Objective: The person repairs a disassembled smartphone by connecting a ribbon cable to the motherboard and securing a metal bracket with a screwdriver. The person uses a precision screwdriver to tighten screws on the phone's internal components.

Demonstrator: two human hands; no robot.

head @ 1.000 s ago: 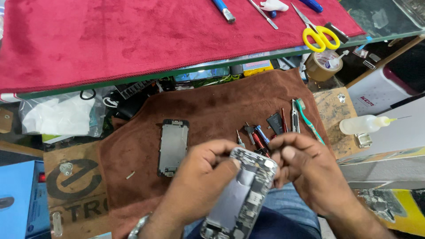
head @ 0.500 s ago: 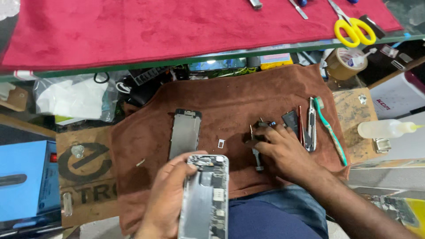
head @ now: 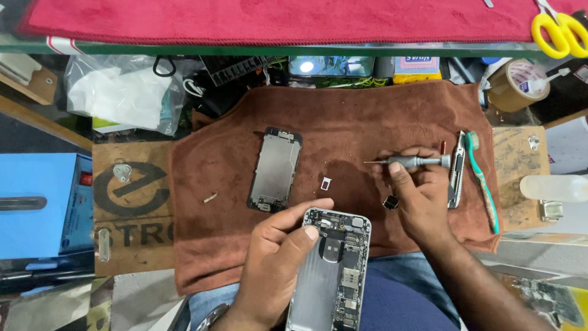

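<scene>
**Screwdriver picked up, opened phone held low**

Since half a second ago, the right hand (head: 422, 196) has come off the cluster of tools on the brown cloth (head: 367, 116) and now pinches a slim grey screwdriver (head: 407, 162) between thumb and fingertips, shaft level, tip pointing left over the cloth. Left hand (head: 275, 263) still grips the opened phone body (head: 334, 270) at its left edge, thumb laid across the top near the exposed parts; the phone sits at the bottom centre, over the person's lap, its lower end cut off by the frame. Detached screen panel (head: 274, 170) lies unmoved on the cloth, face down, up and left of the phone. Small white tray piece (head: 326, 182) lies between panel and screwdriver tip. Small dark part (head: 390, 202) sits just beside the right hand. Green toothbrush (head: 484, 184) and a metal tool (head: 456, 171) lie at the cloth's right edge. Right-hand fingers under the handle are hidden. Yellow scissors (head: 560, 34) at top right are partly cut off. Clutter behind the cloth is too jumbled to make out.
</scene>
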